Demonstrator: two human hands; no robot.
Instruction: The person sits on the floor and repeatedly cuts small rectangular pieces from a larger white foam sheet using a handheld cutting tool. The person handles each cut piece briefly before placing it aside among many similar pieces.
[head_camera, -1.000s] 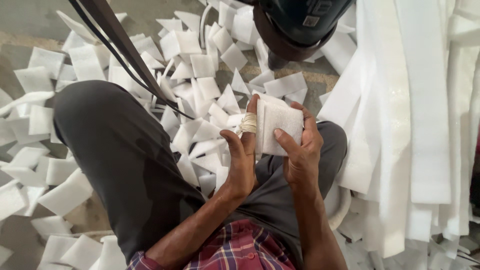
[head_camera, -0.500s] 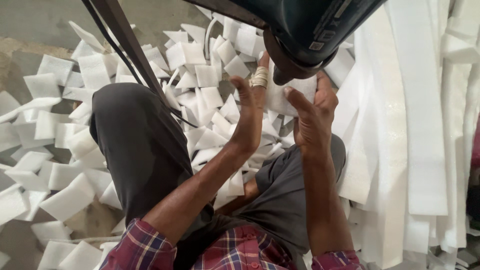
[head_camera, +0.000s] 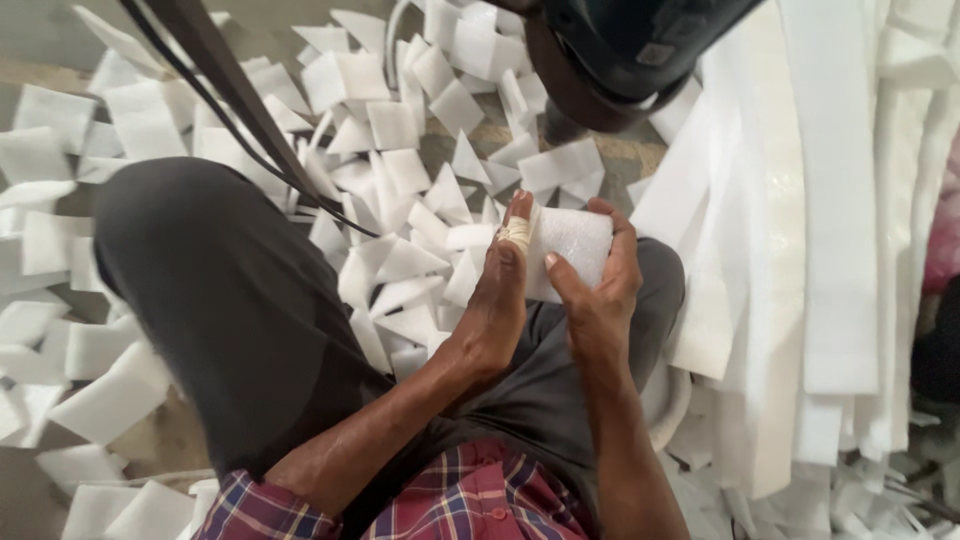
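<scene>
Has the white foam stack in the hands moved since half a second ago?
Yes. The foam stack has come down, away from the dark machine head, toward the lap.

Soft, even daylight is seen; shadows are faint, white strips (head_camera: 800, 250) are probably overexposed, near edges are blurred.

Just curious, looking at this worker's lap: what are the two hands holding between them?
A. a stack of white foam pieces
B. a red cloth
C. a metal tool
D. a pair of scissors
A: the left hand and right hand clasp a white foam stack, like the white pieces scattered on the floor.
</scene>
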